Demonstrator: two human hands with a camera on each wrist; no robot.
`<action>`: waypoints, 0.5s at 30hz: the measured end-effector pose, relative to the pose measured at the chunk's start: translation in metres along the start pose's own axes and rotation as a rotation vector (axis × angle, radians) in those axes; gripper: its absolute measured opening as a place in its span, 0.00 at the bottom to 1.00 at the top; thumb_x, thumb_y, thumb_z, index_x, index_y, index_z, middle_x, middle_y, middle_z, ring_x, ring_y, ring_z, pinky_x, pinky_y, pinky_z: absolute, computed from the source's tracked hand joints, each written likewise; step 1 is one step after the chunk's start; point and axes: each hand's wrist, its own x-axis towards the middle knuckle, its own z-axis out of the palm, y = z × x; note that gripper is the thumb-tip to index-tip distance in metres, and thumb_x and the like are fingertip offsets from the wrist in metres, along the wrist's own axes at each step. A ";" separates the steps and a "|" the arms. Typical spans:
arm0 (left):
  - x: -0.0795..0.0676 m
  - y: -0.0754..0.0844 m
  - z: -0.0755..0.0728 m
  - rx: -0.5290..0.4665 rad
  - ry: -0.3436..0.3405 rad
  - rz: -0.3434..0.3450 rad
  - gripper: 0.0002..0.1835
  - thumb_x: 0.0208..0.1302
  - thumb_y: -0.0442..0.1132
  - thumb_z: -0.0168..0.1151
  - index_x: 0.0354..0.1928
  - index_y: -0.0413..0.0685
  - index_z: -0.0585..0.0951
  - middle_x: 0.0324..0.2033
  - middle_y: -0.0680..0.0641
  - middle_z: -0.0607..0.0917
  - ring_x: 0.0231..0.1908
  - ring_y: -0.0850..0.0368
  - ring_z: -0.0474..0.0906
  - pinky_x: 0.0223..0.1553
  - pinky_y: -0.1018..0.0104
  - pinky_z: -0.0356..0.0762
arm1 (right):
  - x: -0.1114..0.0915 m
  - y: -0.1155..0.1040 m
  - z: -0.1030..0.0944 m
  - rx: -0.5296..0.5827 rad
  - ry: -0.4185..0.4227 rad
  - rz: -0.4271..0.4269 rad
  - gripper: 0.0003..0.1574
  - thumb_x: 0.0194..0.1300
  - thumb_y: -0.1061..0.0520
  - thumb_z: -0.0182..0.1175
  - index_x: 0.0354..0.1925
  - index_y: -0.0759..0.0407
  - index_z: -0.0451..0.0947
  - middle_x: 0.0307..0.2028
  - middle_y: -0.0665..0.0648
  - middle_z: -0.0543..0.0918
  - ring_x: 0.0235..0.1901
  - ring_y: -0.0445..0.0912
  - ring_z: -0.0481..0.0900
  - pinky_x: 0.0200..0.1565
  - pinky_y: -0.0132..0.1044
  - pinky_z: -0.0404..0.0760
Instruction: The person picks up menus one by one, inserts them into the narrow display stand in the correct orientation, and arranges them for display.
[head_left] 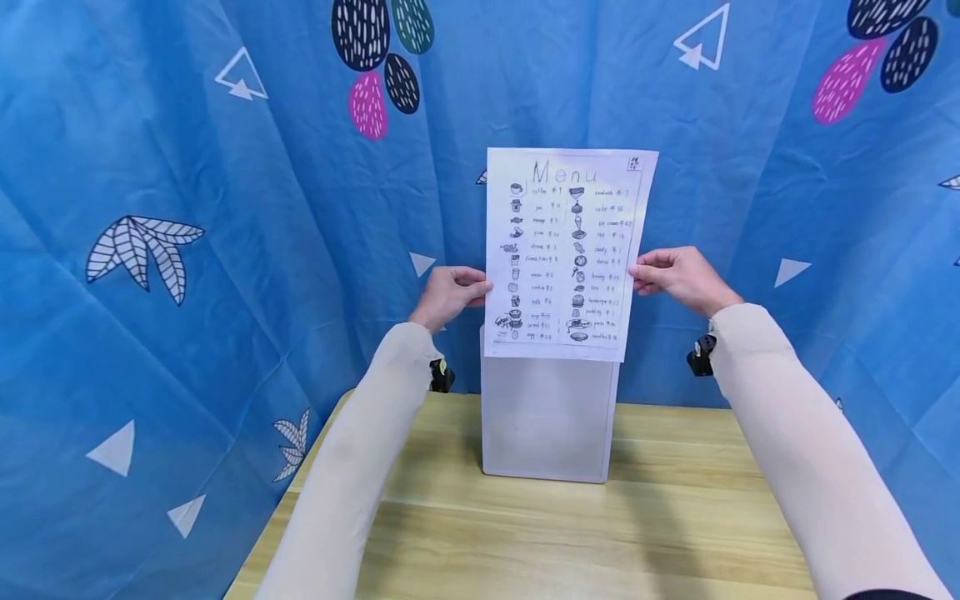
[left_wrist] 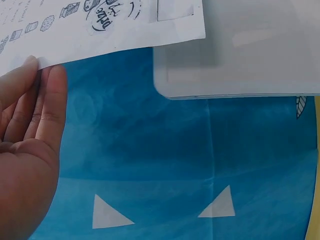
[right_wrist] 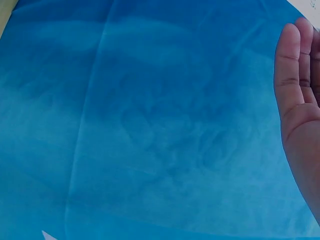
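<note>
A white paper menu (head_left: 558,254), with "Menu" at the top and two columns of small food drawings and prices, is held up facing me in the head view. My left hand (head_left: 452,293) pinches its left edge between thumb and fingers, as the left wrist view also shows at the sheet (left_wrist: 135,35). My right hand (head_left: 682,277) pinches the opposite edge at about the same height. Behind the menu's lower part stands a white board (head_left: 547,417), upright on the table; its upper part is hidden by the paper. In the right wrist view only part of the right hand (right_wrist: 300,100) shows.
A light wooden table (head_left: 540,533) lies below, with the board's bottom edge resting near its back. Blue patterned curtain (head_left: 187,350) hangs behind the table and along both sides. Small dark wrist cameras (head_left: 701,357) sit under the sleeves.
</note>
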 end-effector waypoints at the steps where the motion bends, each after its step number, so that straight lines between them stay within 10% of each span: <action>1: 0.001 0.001 0.000 0.000 0.001 0.000 0.15 0.66 0.40 0.68 0.51 0.42 0.85 0.47 0.43 0.86 0.45 0.49 0.86 0.51 0.60 0.81 | 0.001 -0.001 0.000 -0.002 0.002 -0.002 0.27 0.71 0.49 0.62 0.56 0.70 0.79 0.43 0.59 0.86 0.38 0.48 0.85 0.43 0.30 0.84; 15: 0.009 0.012 -0.004 -0.056 0.064 -0.004 0.13 0.67 0.38 0.66 0.51 0.42 0.85 0.48 0.43 0.85 0.46 0.50 0.84 0.51 0.62 0.81 | 0.012 -0.019 -0.004 -0.031 0.022 -0.027 0.26 0.72 0.49 0.61 0.56 0.69 0.79 0.43 0.58 0.86 0.38 0.46 0.85 0.43 0.28 0.83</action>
